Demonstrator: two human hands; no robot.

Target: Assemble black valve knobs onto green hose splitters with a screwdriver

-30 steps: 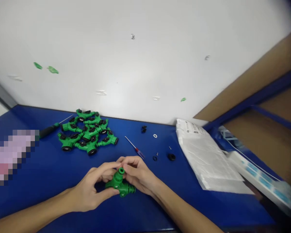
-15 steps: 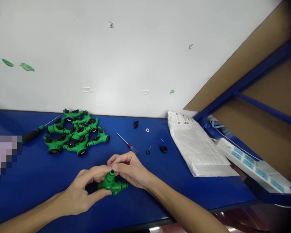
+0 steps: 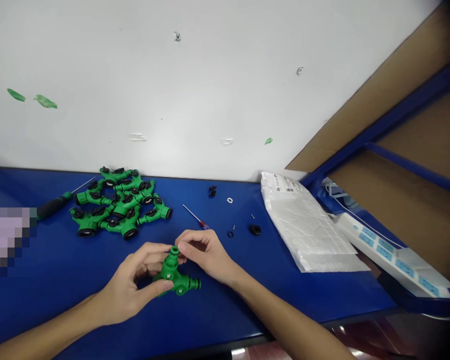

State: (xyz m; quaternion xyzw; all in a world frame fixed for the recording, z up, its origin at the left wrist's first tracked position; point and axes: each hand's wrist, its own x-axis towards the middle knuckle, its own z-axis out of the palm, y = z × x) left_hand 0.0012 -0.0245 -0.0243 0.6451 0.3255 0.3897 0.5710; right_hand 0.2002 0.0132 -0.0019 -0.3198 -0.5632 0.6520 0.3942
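Note:
My left hand [image 3: 135,285] grips a green plastic Y-shaped hose splitter [image 3: 171,272] from the left, thumb in front and fingers behind. One outlet of the splitter points up. Another points right and carries a black ring near its end. My right hand [image 3: 206,255] has thumb and fingers bent in a pinch against the rim of the upright outlet. Whether a small part sits between those fingertips is hidden. Just behind the right hand lies a small screwdriver [image 3: 195,216], its handle partly covered.
Several green hose splitters [image 3: 123,202] with black valves are piled at the back left, beside a larger screwdriver [image 3: 56,205]. Small parts lie right of centre: black pieces [image 3: 212,191], a white ring [image 3: 230,200], a black ring [image 3: 230,234], a black cap [image 3: 255,230]. Farther right are a plastic bag [image 3: 303,220] and power strip [image 3: 390,255].
The splitter has shifted slightly up and tilted, so its upright outlet shows more. My right fingers have moved from across the outlet's top to its right side. The left fingertips have drawn back a little.

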